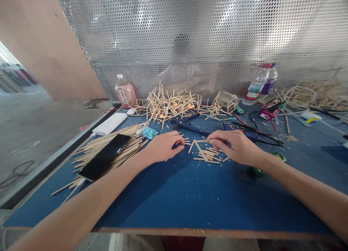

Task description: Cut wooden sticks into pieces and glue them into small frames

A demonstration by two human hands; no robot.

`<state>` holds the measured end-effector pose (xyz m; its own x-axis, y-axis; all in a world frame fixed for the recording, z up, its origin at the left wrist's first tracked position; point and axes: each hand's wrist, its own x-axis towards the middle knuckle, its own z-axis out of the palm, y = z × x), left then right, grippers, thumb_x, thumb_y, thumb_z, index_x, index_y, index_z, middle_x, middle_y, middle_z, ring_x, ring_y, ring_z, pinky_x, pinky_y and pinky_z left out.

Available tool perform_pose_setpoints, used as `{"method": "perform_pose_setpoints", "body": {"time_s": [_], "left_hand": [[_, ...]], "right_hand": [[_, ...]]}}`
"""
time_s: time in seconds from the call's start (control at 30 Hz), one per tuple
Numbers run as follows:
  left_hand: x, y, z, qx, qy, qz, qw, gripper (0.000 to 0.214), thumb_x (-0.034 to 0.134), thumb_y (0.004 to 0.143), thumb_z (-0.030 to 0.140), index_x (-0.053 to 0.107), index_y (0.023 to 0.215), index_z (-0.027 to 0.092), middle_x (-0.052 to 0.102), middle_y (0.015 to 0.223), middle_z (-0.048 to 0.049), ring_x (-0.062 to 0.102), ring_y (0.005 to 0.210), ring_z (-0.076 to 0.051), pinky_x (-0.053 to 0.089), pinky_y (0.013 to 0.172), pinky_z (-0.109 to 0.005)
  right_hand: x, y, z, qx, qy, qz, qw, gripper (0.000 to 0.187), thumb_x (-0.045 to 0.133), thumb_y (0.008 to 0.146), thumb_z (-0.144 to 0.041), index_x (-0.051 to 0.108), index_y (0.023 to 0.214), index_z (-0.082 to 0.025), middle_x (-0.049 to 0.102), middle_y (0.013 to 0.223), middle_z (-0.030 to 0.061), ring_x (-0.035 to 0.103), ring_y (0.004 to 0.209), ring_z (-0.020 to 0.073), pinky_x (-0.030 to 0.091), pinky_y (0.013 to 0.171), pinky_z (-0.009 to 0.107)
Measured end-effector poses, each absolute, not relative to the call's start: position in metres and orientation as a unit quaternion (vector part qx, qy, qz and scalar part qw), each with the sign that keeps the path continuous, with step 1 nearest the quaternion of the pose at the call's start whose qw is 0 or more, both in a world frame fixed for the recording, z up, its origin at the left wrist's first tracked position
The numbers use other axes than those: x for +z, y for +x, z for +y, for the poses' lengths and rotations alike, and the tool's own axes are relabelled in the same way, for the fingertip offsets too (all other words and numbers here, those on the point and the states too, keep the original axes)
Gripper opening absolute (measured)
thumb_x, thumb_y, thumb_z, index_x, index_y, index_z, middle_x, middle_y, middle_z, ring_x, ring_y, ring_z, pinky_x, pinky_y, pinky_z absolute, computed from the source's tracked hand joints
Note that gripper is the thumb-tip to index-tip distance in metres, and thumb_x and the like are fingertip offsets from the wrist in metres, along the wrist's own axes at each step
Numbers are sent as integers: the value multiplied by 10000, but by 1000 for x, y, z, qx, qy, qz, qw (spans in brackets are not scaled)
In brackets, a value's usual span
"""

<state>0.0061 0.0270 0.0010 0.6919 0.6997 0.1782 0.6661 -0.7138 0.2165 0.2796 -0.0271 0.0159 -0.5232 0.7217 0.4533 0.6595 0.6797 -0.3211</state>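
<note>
My left hand (164, 146) rests on the blue table top (174, 196), fingers curled round a small dark object I cannot name. My right hand (232, 145) pinches a thin wooden stick (201, 141) at its right end, just above a small heap of short cut sticks (208, 155). The two hands are about a hand's width apart, with the cut sticks between and below them. A pair of blue-handled pliers (190, 127) lies just beyond the hands.
A black phone (104, 161) lies on a bundle of long sticks (108, 149) at the left, beside a white power bank (110, 123). Glued stick frames (168, 104), a pink bottle (125, 93), two bottles (261, 82) and cables (261, 129) stand before a perforated metal screen (206, 37).
</note>
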Motion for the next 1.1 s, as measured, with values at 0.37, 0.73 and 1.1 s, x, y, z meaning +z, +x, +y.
{"method": "perform_pose_setpoints", "body": {"time_s": [0.37,0.73,1.1], "left_hand": [[-4,10,29,137,914,376,70,265,456,970,383,669,1014,231,635,985,-26,597,776,-139,412,637,-242],[2,17,22,160,902,400,33,270,342,1033,337,563,1111,203,682,1052,-52,649,794,-185,431,628,-280],[9,19,9,274,829,357,331,240,453,984,374,612,1028,200,741,1025,-26,593,526,-78,479,570,-249]], "right_hand": [[16,278,-28,94,-428,-861,260,258,381,1022,-324,594,923,-217,646,690,-36,578,587,98,430,646,246],[17,273,-25,120,-451,-847,255,247,357,1022,-340,566,975,-219,673,690,-38,603,592,109,445,660,257],[17,275,-24,116,-469,-835,265,218,343,1017,-324,533,982,-224,685,699,-35,626,609,126,461,682,273]]}}
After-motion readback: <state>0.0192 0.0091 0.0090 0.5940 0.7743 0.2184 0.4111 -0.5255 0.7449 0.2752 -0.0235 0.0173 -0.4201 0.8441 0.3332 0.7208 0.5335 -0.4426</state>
